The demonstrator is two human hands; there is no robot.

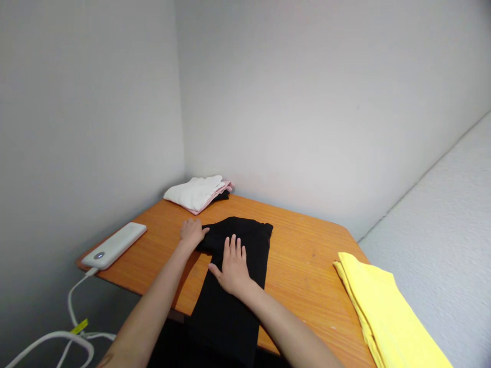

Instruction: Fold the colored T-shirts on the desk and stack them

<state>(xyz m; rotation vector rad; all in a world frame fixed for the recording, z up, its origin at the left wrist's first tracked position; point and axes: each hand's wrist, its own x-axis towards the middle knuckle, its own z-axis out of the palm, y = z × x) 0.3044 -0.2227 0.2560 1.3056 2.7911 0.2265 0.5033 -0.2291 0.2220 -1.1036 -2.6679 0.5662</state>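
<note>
A black garment (253,240) lies lengthwise on the orange wooden table (307,255), its near end hanging over the front edge. My left hand (192,231) is closed on the garment's left edge near the far end. My right hand (232,266) lies flat on the middle of the black cloth with fingers stretched out and together.
A folded stack of white, pink and dark cloth (197,193) sits in the far left corner. A white power bank (114,245) with a white cable (72,306) lies at the left edge. Folded yellow cloth (383,312) rests at the right, next to a white mattress (441,230).
</note>
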